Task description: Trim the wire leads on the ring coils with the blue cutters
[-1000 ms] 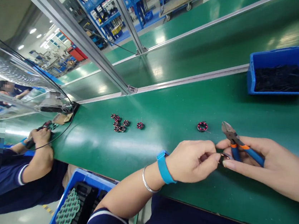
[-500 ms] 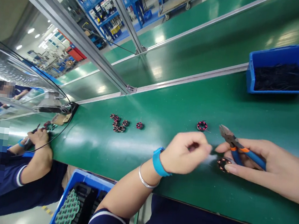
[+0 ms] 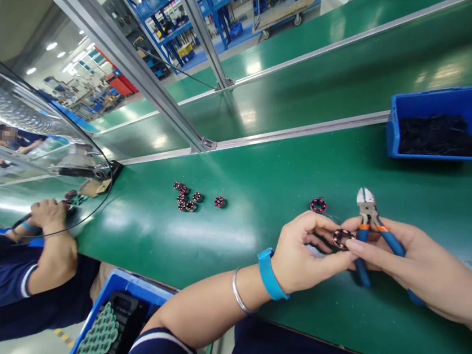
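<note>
Between my two hands is a small motor stator (image 3: 342,238), a dark ring with copper-coloured windings. My left hand (image 3: 301,255) wears a blue wristband and pinches the stator from the left. The thumb of my right hand (image 3: 409,250) presses on its other side. The same right hand also holds diagonal cutters (image 3: 367,212) with blue and orange handles, jaws pointing away from me. Just beyond my left fingers, a second stator (image 3: 318,205) with pink-red marks lies on the green bench (image 3: 257,219), thin wire ends sticking out.
Several stators (image 3: 186,198) sit in a loose group farther left, with one stator (image 3: 220,202) a little apart. A blue bin (image 3: 446,160) of dark wire-like scraps stands back right. At the left works a co-worker (image 3: 48,235). A blue crate (image 3: 130,281) stands below the bench edge.
My left hand has opened from a fist and moved to the stator, which it now grips. The stator has risen slightly leftward, and the cutters have turned more upright in my right hand.
</note>
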Available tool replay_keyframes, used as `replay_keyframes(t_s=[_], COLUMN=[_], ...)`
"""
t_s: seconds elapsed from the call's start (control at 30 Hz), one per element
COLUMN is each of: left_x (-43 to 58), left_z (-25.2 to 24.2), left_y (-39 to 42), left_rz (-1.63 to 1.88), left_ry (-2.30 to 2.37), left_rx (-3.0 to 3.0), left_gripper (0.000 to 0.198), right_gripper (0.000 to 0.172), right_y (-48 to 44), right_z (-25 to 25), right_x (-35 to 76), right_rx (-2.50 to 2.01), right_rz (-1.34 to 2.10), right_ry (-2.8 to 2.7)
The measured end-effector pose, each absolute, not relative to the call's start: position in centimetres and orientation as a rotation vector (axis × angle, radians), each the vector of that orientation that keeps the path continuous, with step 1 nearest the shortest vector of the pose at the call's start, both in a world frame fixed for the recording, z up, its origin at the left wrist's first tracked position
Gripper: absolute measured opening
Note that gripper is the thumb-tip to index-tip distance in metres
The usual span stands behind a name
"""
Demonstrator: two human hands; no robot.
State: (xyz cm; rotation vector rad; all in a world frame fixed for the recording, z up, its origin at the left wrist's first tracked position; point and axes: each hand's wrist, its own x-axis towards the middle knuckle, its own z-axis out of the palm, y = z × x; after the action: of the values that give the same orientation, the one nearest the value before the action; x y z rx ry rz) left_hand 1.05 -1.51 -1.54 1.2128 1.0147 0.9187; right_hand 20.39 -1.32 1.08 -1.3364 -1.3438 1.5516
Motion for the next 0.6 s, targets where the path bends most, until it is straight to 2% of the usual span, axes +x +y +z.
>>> replay_keyframes(t_s=[0.13,0.2,0.47,0.6], left_x=[-0.2,-0.7,-0.8,-0.9], left_z=[-1.0,-0.7,-0.5,-0.6], left_y=[-1.1,-1.1,-1.4,-1.5], left_rz=[0.815,0.762,0.638,0.581], left_ry=[0.982,0.969,0.876,0.839], left_rx=[1.038,0.967,0.968,0.992], left_gripper=[0.068,0.069,0.074,0.079], right_gripper=[0.085,0.085,0.073,0.074], right_y=[-1.4,-1.5,-1.8,-1.4], right_z=[0.4,0.0,0.2,0.0], right_x=[21.3,21.6,20.9,21.7], right_rx=[-1.451,-1.456,-1.383,-1.423], right_rz=[1.318,1.216,1.264,1.208], right_ry=[-1.487,-1.512,-1.475,-1.469])
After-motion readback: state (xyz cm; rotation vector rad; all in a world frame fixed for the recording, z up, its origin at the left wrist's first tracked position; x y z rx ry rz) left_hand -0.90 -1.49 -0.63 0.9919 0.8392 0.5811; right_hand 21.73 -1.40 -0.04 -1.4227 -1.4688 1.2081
